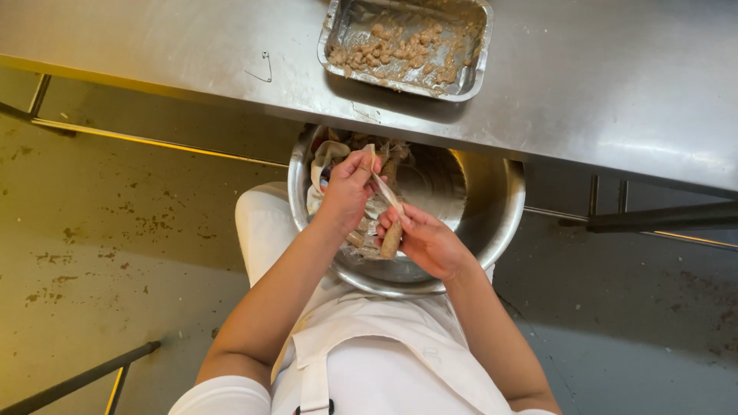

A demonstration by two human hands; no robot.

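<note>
Right hand point(427, 243) closed around a small brown sausage point(391, 241) over the steel bowl point(492, 219) (held on the lap), left hand point(347, 188) pinching its pale casing point(382, 184) and pulling upward, foil tray point(478, 71) of meat pieces on the steel surface point(615, 84) beyond.
</note>
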